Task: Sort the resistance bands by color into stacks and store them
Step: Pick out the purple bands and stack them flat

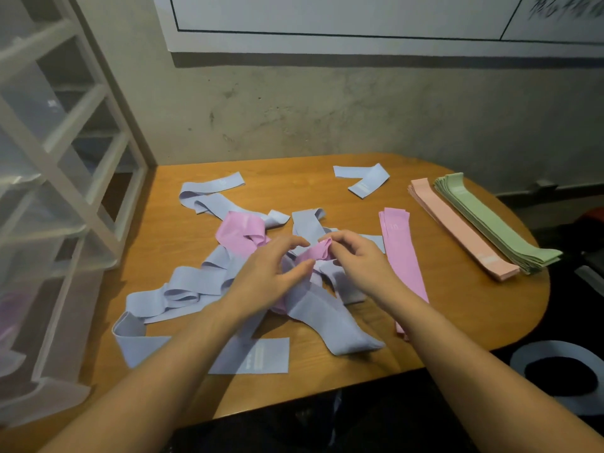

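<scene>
A person is working both hands into a tangled heap of lavender bands [183, 289] and pink bands lying at the middle of the wooden worktop [457, 308]. The right hand [356, 256] is pinching a crumpled pink band [315, 251] between curled fingers and thumb at the top of the heap. The left hand [271, 273] is hovering just left of that pink band, its fingers spread and loosely bent, the thumb tip touching the fabric; whether it is actually gripping anything cannot be told. Another pink band [240, 232] is lying bunched at the far side of the heap. Just right of the heap, a flat pink stack [400, 253] is lying straight. Further right of the heap, a peach stack [457, 227] and a green stack [496, 223] are lying side by side, touching. A folded lavender band [364, 178] is lying apart, beyond the heap. A white drawer unit [65, 197] is standing left of the heap.
</scene>
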